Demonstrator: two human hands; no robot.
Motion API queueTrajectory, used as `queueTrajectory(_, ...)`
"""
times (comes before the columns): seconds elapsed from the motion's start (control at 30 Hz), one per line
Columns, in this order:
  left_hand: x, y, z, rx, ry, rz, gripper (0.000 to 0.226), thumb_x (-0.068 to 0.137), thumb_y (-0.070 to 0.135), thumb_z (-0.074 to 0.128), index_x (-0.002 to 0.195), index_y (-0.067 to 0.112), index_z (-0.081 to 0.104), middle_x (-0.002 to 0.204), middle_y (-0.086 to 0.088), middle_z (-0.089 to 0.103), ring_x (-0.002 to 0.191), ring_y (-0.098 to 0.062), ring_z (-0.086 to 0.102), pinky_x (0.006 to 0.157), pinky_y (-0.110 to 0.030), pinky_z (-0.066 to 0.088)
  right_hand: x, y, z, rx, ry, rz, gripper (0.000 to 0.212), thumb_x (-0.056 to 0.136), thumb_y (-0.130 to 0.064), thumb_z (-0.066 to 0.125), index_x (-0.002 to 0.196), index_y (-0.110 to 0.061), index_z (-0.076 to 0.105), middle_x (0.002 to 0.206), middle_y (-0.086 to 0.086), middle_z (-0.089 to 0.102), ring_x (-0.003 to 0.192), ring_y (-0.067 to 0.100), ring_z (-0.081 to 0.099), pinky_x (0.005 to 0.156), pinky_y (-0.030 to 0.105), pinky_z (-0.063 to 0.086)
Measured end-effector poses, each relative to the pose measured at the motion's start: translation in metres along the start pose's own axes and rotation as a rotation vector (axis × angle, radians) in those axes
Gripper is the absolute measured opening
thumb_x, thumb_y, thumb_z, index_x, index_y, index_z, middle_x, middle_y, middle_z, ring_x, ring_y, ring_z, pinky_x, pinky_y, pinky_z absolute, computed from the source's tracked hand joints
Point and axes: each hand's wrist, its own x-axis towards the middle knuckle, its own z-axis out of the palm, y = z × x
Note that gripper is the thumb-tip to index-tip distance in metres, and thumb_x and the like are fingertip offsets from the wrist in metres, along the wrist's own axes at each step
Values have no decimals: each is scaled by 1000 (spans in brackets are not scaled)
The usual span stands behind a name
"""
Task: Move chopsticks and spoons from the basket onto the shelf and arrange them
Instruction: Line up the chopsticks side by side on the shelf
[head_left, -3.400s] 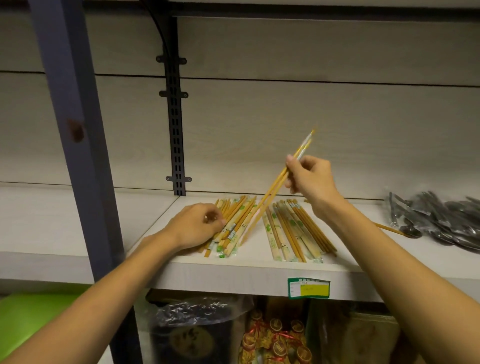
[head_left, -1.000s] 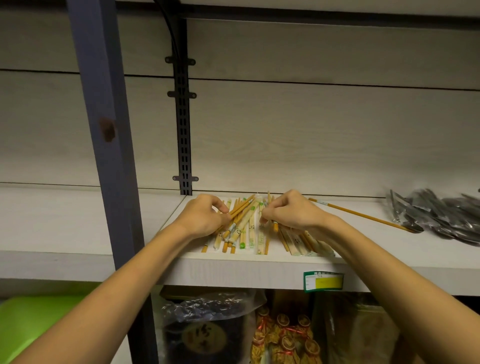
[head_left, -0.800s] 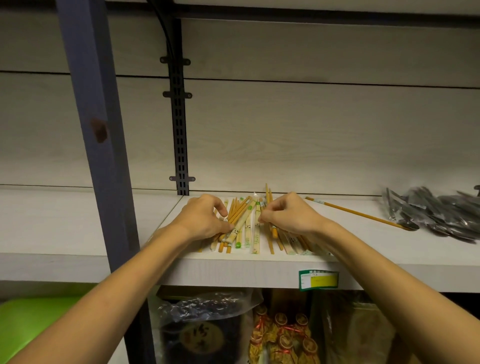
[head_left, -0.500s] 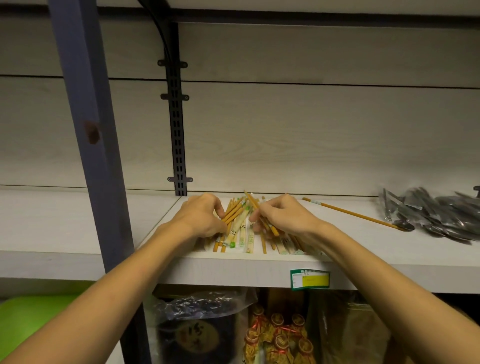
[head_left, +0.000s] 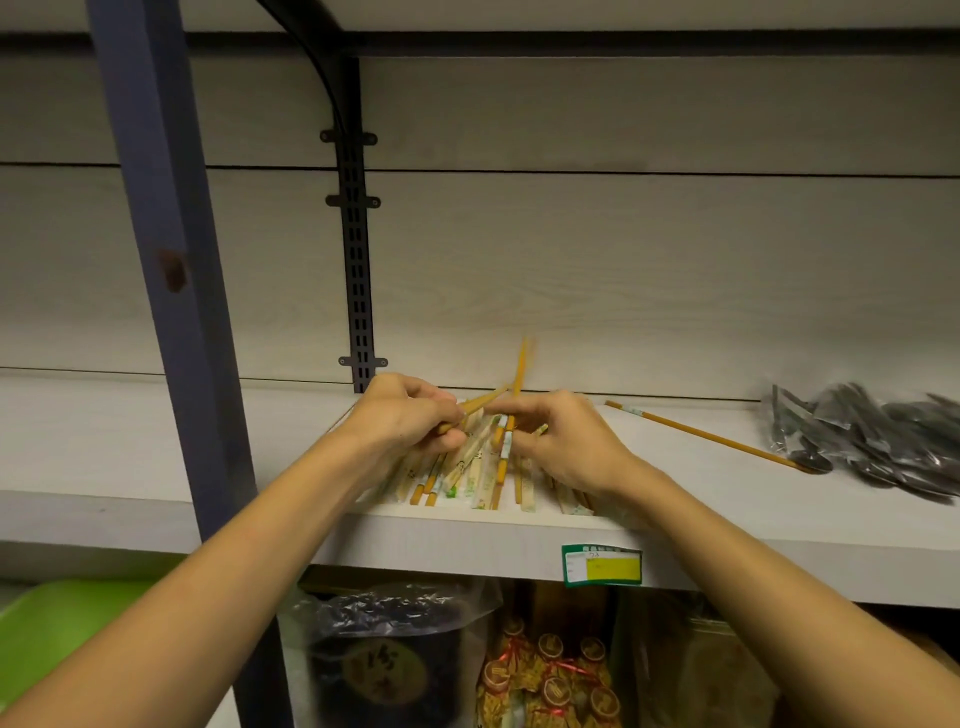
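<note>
Since half a second ago, tilted upright: yellow wooden chopstick pair (head_left: 521, 364), pinched in right hand (head_left: 563, 441); left hand (head_left: 402, 423) clamped on another; pale shelf (head_left: 701, 499) sorting ongoing.

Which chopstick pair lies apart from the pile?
The long bare yellow-orange pair lying alone, diagonal on the white shelf, right of both hands, its tip by the bagged dark spoons.

blue-grey post (head_left: 166, 270) upright at left | black slotted wall rail (head_left: 357, 260) on pale wood-grain back panel (head_left: 623, 260) | green-yellow price label (head_left: 601, 566) on front edge | below: dark bagged jar (head_left: 382, 660), gold-lidded red-ribboned packs (head_left: 550, 675), green tray (head_left: 57, 623)
</note>
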Motion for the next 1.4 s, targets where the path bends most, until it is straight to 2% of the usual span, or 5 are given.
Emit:
queueTrajectory(0.3, -6, 0, 30, -145, -73, 14, 15, 86, 4, 65, 100, -1, 67, 72, -15, 66, 57, -17, 57, 55, -23, 51, 7, 24, -1, -346, 313, -239, 31, 86, -8, 68, 115, -17, 72, 92, 5, 54, 88, 24, 53, 72, 30, 39)
queueTrajectory(0.43, -6, -2, 34, -213, -101, 4, 14, 86, 8, 67, 98, 2, 70, 68, -9, 68, 54, -13, 59, 50, -19, 52, 4, 25, -7, -462, 209, -317, 34, 88, -8, 65, 120, -18, 69, 123, 12, 48, 94, 20, 49, 80, 33, 44)
queueTrajectory(0.8, -6, 5, 9, -199, -351, 61, 9, 89, 11, 62, 94, 4, 67, 72, -10, 65, 61, -17, 60, 52, -19, 51, 6, 10, 0, -576, 188, -516, 39, 83, 6, 58, 120, -8, 60, 115, 11, 64, 98, 29, 61, 76, 43, 55)
queueTrajectory(1.07, 1, 16, 0, -251, -371, 145, 40, 94, 48, 49, 104, 11, 61, 80, -9, 69, 66, -21, 64, 53, -24, 50, 7, -2, -13, -493, 413, -423, 27, 85, -7, 53, 109, -10, 66, 84, 5, 61, 77, 24, 52, 59, 38, 50)
queueTrajectory(1.4, 28, -12, -8, -218, -178, 67, 19, 97, 24, 53, 104, 9, 63, 82, -5, 69, 58, -12, 58, 49, -20, 43, 27, -14, -48, -80, 653, -117, 14, 98, -16, 52, 93, -19, 65, 98, 1, 68, 100, 15, 63, 87, 36, 50)
